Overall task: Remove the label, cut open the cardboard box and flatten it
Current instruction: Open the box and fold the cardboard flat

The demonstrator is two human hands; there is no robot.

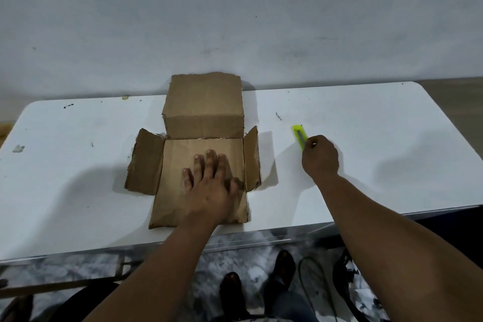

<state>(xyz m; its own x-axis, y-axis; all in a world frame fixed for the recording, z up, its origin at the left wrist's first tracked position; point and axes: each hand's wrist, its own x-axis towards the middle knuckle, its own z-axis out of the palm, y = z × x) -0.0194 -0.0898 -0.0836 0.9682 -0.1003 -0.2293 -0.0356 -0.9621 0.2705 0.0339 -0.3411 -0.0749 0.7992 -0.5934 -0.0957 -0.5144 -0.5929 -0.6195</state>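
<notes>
White table [78,165], left hand [209,185] flat on cardboard box [201,112], right hand [320,157] grip pinching cutter [299,136]

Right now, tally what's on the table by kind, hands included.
Cardboard box, cut open, mostly flat: 1
Yellow-green box cutter: 1
Hands: 2, left hand flat on the box, right hand on the cutter
Total: 4

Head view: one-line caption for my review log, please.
Left hand presses the opened cardboard box flat on the table; right hand holds a yellow cutter.
</notes>
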